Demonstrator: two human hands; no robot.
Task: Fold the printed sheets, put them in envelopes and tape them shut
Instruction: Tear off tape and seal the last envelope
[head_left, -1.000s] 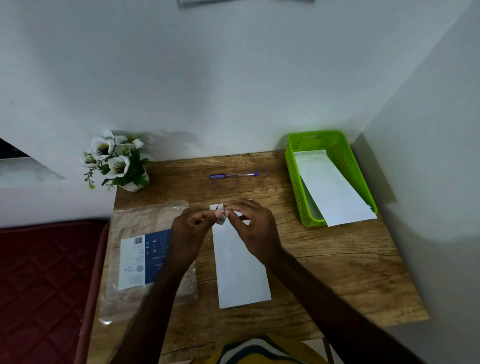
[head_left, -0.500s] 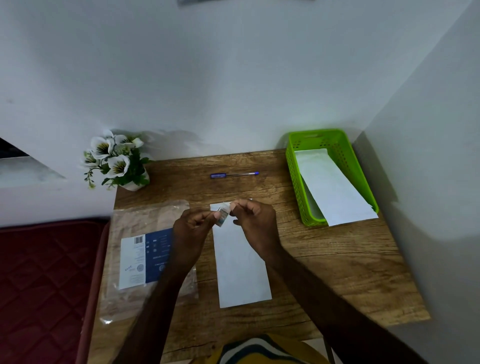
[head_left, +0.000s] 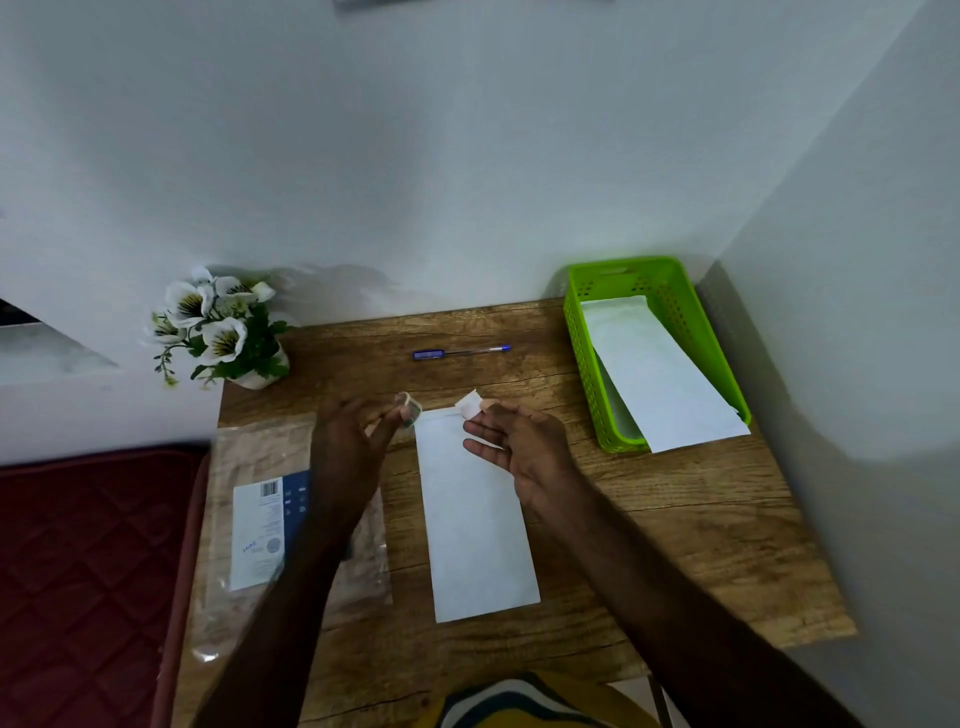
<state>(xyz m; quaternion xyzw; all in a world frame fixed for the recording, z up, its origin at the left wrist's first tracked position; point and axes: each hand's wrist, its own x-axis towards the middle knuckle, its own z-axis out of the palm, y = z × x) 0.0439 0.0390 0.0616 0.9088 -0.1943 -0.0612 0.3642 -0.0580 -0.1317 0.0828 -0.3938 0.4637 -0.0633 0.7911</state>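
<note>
One white envelope (head_left: 660, 374) slanted in green basket (head_left: 584, 343).

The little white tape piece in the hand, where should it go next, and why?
Probably down onto the top edge of the white envelope. The right hand pinches the tape piece just above that end, already pulled off the small roll that the left hand holds, and no tape shows on the flap yet.

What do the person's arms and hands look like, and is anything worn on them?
Both forearms are bare, with no sleeves visible. The left hand and right hand show no gloves, and no watch or ring that I can make out. The left arm is slightly blurred.
</note>
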